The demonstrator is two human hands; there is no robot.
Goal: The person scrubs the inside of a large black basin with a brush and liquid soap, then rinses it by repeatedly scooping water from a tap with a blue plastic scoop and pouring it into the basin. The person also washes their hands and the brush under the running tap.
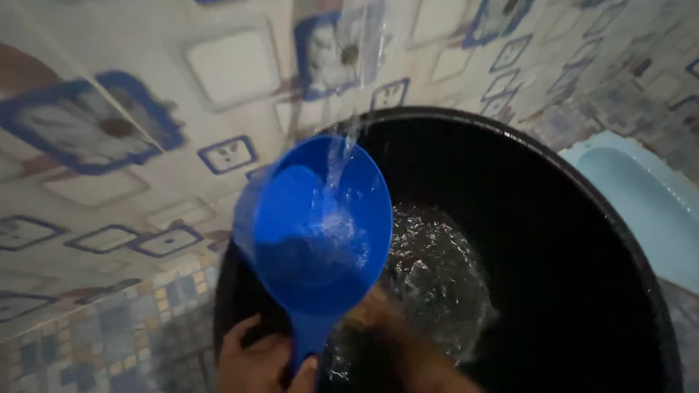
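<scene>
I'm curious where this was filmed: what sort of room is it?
Most likely a bathroom or washroom. The patterned blue-and-white wall tiles, a big black tub catching running water, and a pale blue ceramic fixture beside it all suggest that.

Left hand point(258, 360) has its fingers curled closed in a grip; right forearm point(408, 349) reaches forward, its hand hidden

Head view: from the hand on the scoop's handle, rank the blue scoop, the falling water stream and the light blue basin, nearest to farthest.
1. Blue scoop: its handle is in the left hand, at the bottom of the picture.
2. Falling water stream: above the hand, landing in the scoop's bowl over the black tub.
3. Light blue basin: far right, beyond the tub's rim.
</scene>
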